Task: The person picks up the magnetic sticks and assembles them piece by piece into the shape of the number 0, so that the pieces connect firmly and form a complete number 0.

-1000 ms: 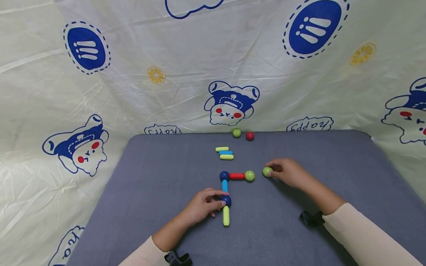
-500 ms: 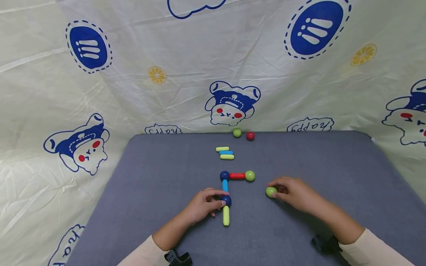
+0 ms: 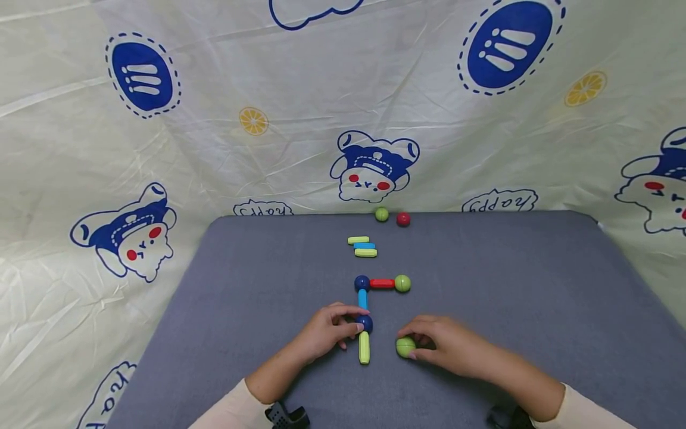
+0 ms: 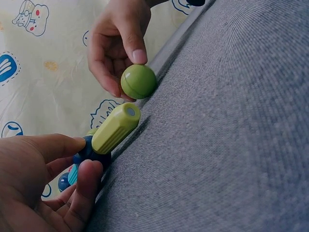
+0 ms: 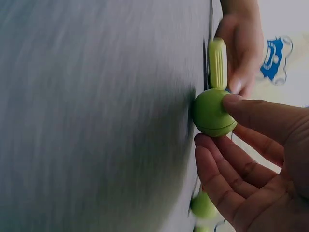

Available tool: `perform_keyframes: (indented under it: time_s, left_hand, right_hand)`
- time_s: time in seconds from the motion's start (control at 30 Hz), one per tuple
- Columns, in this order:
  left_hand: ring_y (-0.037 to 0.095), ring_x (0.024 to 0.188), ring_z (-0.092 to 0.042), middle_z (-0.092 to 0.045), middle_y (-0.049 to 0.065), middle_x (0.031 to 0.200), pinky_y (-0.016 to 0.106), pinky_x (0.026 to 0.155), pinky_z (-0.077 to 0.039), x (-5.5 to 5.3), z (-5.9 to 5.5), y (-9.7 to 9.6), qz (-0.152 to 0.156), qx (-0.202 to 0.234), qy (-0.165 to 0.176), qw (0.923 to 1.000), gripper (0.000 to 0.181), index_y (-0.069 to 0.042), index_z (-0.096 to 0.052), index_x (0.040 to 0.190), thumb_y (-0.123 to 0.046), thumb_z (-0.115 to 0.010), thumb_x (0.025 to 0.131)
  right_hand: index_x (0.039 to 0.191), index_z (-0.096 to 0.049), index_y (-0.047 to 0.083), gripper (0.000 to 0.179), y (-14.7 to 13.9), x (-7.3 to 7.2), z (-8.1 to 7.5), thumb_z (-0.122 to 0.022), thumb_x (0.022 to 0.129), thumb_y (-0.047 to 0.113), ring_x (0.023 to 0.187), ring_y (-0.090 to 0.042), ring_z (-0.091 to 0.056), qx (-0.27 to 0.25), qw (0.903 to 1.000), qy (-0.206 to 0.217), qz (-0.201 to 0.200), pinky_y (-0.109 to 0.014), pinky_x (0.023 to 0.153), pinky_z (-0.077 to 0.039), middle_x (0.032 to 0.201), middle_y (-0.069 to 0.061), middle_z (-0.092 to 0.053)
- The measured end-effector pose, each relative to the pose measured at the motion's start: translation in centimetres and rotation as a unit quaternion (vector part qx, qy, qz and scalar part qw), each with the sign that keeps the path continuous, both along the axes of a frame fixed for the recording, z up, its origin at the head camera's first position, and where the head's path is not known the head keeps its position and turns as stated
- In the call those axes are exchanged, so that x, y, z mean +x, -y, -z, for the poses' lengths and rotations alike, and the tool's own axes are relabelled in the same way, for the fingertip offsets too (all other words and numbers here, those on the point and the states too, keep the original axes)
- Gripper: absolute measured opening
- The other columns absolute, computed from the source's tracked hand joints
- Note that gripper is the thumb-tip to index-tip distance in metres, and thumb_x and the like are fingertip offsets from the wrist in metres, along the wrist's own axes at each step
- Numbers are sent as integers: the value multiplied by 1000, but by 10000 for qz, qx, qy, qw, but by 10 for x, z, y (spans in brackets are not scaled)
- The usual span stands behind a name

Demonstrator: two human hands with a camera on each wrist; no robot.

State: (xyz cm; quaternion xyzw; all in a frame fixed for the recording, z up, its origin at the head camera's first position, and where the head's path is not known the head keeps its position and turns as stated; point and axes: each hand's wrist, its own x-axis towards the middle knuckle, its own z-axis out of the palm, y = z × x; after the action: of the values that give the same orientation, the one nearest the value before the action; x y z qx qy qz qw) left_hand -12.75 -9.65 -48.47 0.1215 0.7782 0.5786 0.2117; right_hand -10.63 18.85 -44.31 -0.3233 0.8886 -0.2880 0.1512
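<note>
My left hand (image 3: 328,328) pinches a dark blue ball (image 3: 365,323) between thumb and fingers. From that ball a yellow-green magnetic rod (image 3: 364,348) points toward me, its free end showing a grey metal disc in the left wrist view. A light blue rod (image 3: 362,299) runs the other way to a second dark blue ball (image 3: 362,282). There a red rod (image 3: 382,283) turns right and ends in a green ball (image 3: 402,283). My right hand (image 3: 455,345) pinches another green ball (image 5: 212,112) by thumb and fingertips, to the right of the yellow-green rod and apart from it.
Two yellow-green rods (image 3: 365,253) and a blue rod (image 3: 364,245) lie beyond the joined pieces. A green ball (image 3: 382,214) and a red ball (image 3: 403,219) sit at the far edge of the grey table (image 3: 268,268). A printed sheet (image 3: 300,167) hangs behind.
My right hand has brought its green ball nearer to me, then leftward toward the yellow-green rod. The left hand has stayed on the dark blue ball.
</note>
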Motion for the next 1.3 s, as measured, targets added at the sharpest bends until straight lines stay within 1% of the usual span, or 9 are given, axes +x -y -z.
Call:
perform_keyframes:
  time_s: [0.07, 0.23, 0.4, 0.5, 0.73, 0.87, 1.03, 1.2, 1.3]
  left_hand:
    - [13, 70, -57, -60, 7, 99, 25, 58, -54, -1, 1, 0, 7, 8, 7, 10000, 29, -20, -73, 123, -23, -72, 95]
    - [12, 70, -57, -60, 7, 100, 25, 57, -53, -2, 2, 1, 25, 51, -18, 10000, 29, -18, -73, 124, -22, -71, 95]
    - [11, 70, -57, -60, 6, 101, 24, 56, -53, -3, 3, 1, 54, 32, -82, 9999, 29, -18, -73, 124, -21, -70, 96]
    - [11, 69, -58, -60, 5, 100, 24, 56, -53, -3, 4, 1, 63, 21, -96, 9999, 28, -18, -73, 124, -21, -70, 96]
    - [11, 69, -58, -60, 5, 99, 23, 56, -53, -3, 4, 0, 57, 45, -99, 9999, 29, -16, -73, 124, -20, -70, 96]
    - [11, 68, -58, -60, 6, 100, 23, 56, -53, -3, 4, 0, 72, 63, -102, 9999, 29, -16, -73, 124, -20, -70, 96]
    - [10, 70, -57, -59, 5, 102, 22, 56, -52, -2, 4, -1, 57, 128, -36, 9999, 29, -16, -73, 124, -21, -71, 95]
    - [8, 70, -57, -59, 3, 102, 21, 55, -52, -2, 2, 0, 35, 155, -27, 9999, 30, -14, -72, 125, -19, -70, 96]
    - [8, 69, -58, -59, 5, 104, 21, 55, -52, -2, 3, 0, 29, 177, -27, 9998, 30, -13, -72, 125, -18, -69, 96]
  right_hand:
    - [122, -70, 20, 31, 8, 4, 0, -74, 92, 30, 90, 2, -60, -21, 9998, 40, -179, -25, 77, -54, 109, 12, -66]
    - [121, -71, 21, 29, 25, 12, 2, -74, 93, 30, 93, 4, -59, -146, 9979, 354, -524, -23, 79, -54, 112, 13, -65]
    - [121, -72, 23, 29, 38, 18, 4, -74, 93, 28, 96, 5, -59, -270, 9963, 480, -660, -22, 82, -55, 113, 15, -62]
    - [121, -72, 24, 29, 44, 20, 5, -75, 93, 27, 95, 5, -58, -338, 9954, 517, -727, -21, 82, -54, 110, 17, -59]
    - [121, -72, 23, 28, 52, 23, 6, -73, 94, 28, 92, 4, -56, -586, 9931, 177, -999, -18, 80, -52, 107, 14, -56]
    - [122, -72, 23, 29, 55, 22, 8, -73, 94, 27, 88, 3, -54, -650, 9924, 142, -1037, -16, 77, -49, 105, 13, -55]
    - [123, -72, 22, 30, 56, 19, 9, -74, 93, 28, 86, 3, -54, -680, 9919, 242, -1045, -16, 75, -49, 104, 12, -55]
    - [123, -71, 23, 30, 58, 17, 8, -73, 93, 28, 90, 3, -55, -676, 9918, 472, -979, -18, 79, -51, 105, 13, -55]
    - [122, -71, 24, 29, 59, 17, 8, -73, 93, 28, 93, 3, -57, -669, 9917, 566, -943, -19, 82, -52, 105, 13, -55]
